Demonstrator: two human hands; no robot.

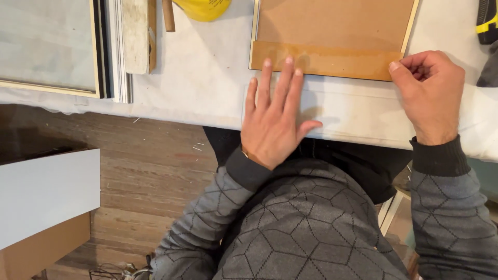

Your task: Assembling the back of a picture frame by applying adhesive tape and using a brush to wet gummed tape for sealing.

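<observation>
A brown backing board (pixel 334 26) sits inside a pale wooden frame (pixel 253 36) on the white-covered table (pixel 202 78). A strip of brown tape (pixel 332 61) runs along its near edge. My left hand (pixel 272 119) lies flat and open on the table, its fingertips resting on the tape's left part. My right hand (pixel 430 96) is curled, with the thumb pressing the tape's right corner; nothing shows inside the fingers.
At the far left lies a framed glass panel (pixel 49 46), with a white block (pixel 136 33) beside it. A yellow object (pixel 203 8) sits at the top edge and a yellow-black tool (pixel 486 21) at the top right. A grey board (pixel 46 192) stands over the wooden floor.
</observation>
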